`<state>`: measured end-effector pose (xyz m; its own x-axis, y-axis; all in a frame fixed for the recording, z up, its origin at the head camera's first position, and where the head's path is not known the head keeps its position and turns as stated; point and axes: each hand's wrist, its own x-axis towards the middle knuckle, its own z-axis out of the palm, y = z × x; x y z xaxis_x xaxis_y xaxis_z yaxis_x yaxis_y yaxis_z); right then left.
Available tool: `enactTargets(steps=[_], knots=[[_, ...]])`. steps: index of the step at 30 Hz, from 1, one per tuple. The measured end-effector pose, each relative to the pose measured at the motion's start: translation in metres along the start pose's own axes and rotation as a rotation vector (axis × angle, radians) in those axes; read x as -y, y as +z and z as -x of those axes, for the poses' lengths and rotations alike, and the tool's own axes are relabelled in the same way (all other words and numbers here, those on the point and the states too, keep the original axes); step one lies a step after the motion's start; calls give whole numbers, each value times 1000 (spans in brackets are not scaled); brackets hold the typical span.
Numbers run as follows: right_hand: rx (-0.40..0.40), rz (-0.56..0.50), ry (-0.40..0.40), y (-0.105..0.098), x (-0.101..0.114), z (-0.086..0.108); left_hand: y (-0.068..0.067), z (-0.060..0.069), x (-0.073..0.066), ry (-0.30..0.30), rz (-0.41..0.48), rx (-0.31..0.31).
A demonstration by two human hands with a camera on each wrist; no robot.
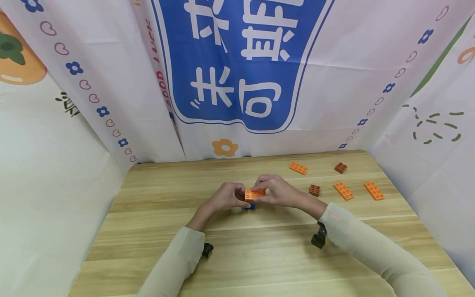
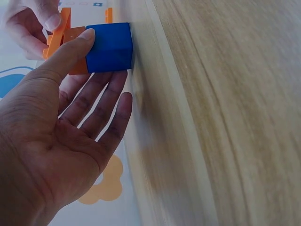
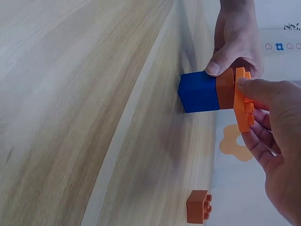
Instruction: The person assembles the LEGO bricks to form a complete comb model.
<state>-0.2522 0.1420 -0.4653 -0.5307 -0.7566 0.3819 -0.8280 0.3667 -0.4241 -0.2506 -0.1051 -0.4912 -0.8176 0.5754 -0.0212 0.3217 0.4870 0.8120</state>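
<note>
A blue block (image 2: 110, 47) carries a brown brick (image 3: 225, 92), and an orange studded plate (image 1: 254, 194) sits on top at a slight tilt, with a gap showing at one side. My left hand (image 1: 227, 196) grips the stack low down, its thumb across the seam of blue and brown and its other fingers behind. From the other side my right hand (image 1: 279, 191) pinches the orange plate between thumb and fingers. Whether the blue block's base touches the table is hard to tell.
Right of the hands on the wooden table (image 1: 156, 231) lie loose orange plates (image 1: 343, 191), (image 1: 374, 191) and another orange plate (image 1: 298, 168). Two brown bricks, the nearer brown brick (image 1: 314, 189) and the farther brown brick (image 1: 340, 167), lie among them. Printed cloth (image 1: 326, 115) hangs behind.
</note>
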Motion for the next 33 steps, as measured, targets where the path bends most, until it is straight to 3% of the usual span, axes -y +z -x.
enactTargets(steps=[9, 33], knots=[[63, -15, 79, -3, 2, -3, 2, -1, 0, -11, -8, 3], [179, -45, 157, -9, 2, -20, -1, -1, 0, 6, -47, 5]])
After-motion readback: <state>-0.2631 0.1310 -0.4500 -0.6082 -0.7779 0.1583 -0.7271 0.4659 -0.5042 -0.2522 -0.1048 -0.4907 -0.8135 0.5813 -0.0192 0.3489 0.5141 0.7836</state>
